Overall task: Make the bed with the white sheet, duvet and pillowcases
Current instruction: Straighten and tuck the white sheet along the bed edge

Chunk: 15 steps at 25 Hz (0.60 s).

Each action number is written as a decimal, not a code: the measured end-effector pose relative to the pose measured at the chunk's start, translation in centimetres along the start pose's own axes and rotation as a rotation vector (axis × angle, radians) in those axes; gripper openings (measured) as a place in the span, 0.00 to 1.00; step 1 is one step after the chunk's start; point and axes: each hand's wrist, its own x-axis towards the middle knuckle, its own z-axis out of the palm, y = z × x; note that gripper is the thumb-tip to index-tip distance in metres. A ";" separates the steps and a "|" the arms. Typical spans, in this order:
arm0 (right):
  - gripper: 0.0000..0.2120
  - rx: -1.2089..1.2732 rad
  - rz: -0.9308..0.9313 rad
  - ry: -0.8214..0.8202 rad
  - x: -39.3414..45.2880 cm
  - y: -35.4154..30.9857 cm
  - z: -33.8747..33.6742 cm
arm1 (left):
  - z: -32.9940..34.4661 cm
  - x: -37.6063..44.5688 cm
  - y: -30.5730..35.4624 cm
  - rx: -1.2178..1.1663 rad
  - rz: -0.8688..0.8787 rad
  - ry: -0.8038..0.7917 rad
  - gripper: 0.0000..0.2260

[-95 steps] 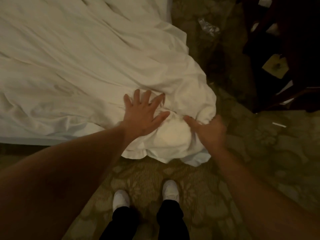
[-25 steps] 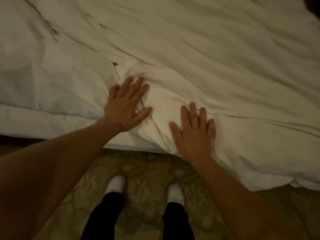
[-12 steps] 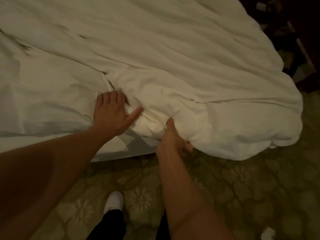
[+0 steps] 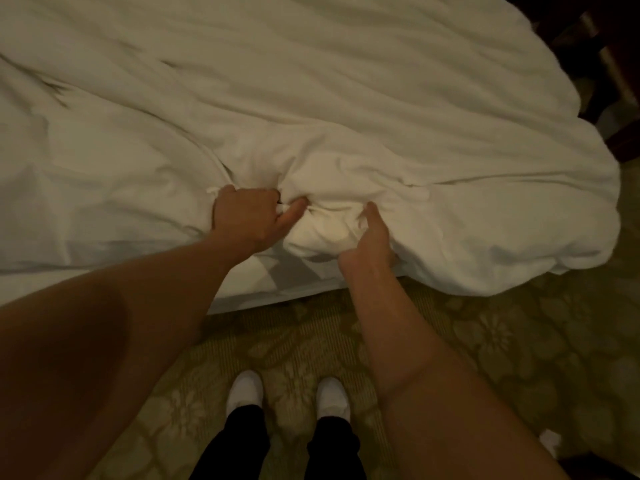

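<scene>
A rumpled white duvet [image 4: 398, 133] covers the bed and bulges over its near right corner. At the bed's near edge my left hand [image 4: 247, 216] grips a bunch of the duvet, fingers curled into the fabric, thumb pointing right. My right hand [image 4: 372, 239] holds the same bunch from the right, thumb on top and fingers hidden beneath the cloth. A flatter white sheet [image 4: 86, 188] lies to the left. The mattress side [image 4: 270, 289] shows below my hands.
Patterned green carpet [image 4: 502, 341] spreads in front of the bed. My feet in white shoes [image 4: 244, 389] stand close to the bed edge. Dark wooden furniture [image 4: 609, 57] stands at the upper right. A small white scrap [image 4: 550, 439] lies on the floor at the lower right.
Both hands lay flat on the duvet a second ago. They have since curled and gathered its edge into a bunch, and the left fingers closed fully in the last half second.
</scene>
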 end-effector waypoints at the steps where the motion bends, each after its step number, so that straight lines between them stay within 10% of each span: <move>1: 0.29 0.092 0.010 -0.023 0.6 0.4 -0.2 | -0.3 -0.1 0.0 -0.032 0.000 -0.002 0.29; 7: 0.20 -0.153 -0.011 0.157 -1.0 2.4 -4.5 | 0.1 -4.5 0.2 -0.056 -0.029 -0.002 0.30; 11: 0.41 -0.145 -0.028 0.329 -2.6 6.1 -7.7 | 1.9 -8.0 -0.4 -0.023 0.035 0.052 0.28; 15: 0.43 -0.018 -0.022 0.108 -0.9 7.0 -6.9 | 2.7 -7.3 0.0 0.040 -0.005 -0.010 0.29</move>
